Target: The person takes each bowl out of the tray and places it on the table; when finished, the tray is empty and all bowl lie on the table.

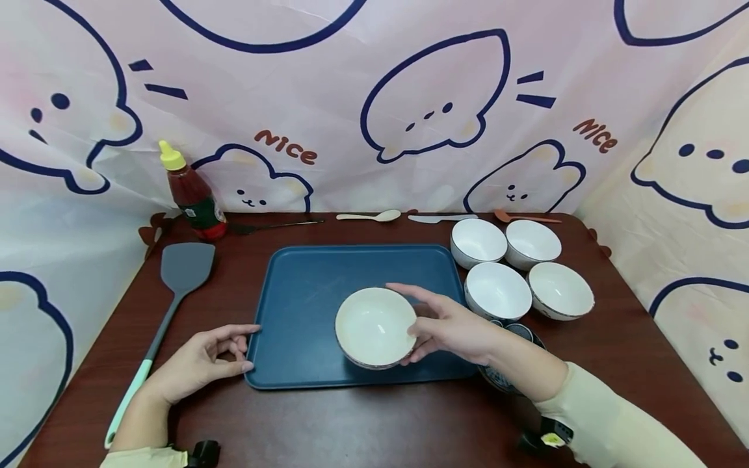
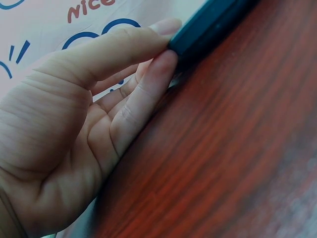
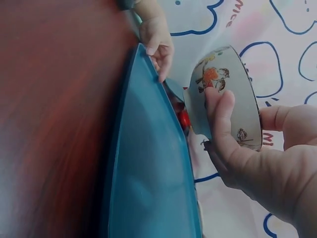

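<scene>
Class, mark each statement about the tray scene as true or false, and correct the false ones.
1. The right hand holds a white ceramic bowl above the dark blue plastic tray. True.
2. The left hand grips the grey spatula. False: it touches the tray's edge.
3. Four white bowls stand right of the tray. True.
4. The red sauce bottle lies on the tray. False: it stands on the brown wooden table.

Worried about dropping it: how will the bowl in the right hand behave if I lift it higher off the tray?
The bowl looks like glazed ceramic, so probably rigid, fairly heavy for its size, and breakable. Its glossy wall could be slippery under the right hand, whose fingers hold only one side, so it may tip. The left hand touches the tray edge.
</scene>
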`<state>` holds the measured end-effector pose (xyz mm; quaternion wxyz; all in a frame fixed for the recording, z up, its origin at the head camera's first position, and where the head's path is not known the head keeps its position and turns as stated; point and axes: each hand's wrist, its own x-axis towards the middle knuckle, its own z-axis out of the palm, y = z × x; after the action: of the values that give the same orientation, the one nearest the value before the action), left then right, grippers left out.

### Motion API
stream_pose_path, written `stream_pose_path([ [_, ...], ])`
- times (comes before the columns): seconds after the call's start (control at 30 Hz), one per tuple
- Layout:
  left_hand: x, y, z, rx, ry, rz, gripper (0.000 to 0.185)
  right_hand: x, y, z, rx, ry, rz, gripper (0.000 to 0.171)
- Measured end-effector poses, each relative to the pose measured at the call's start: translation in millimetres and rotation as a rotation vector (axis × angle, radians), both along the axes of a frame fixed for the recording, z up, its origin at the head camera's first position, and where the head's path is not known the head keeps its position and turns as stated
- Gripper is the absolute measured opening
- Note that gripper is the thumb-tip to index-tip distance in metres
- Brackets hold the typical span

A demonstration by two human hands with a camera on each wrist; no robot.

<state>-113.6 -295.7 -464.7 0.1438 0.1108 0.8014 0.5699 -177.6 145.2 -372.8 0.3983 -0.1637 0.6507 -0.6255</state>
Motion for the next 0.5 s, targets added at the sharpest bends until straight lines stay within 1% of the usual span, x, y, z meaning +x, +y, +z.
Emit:
stream_pose_path([
  [0.17, 1.3, 0.6, -0.2, -0.019, -0.008, 0.003, 0.06, 12.5, 24.2, 5.5, -0.013, 0.016, -0.04, 0.07],
  [0.27, 0.9, 0.6, 0.8, -0.027, -0.003, 0.01, 0.06, 18.5, 37.8, 12.2, -0.024, 0.051, -0.045, 0.07],
  [0.5, -0.3, 1.1, 1.3, -0.025, -0.013, 0.015, 0.061, 25.8, 72.3, 24.1, -0.018, 0.112, -0.047, 0.07],
])
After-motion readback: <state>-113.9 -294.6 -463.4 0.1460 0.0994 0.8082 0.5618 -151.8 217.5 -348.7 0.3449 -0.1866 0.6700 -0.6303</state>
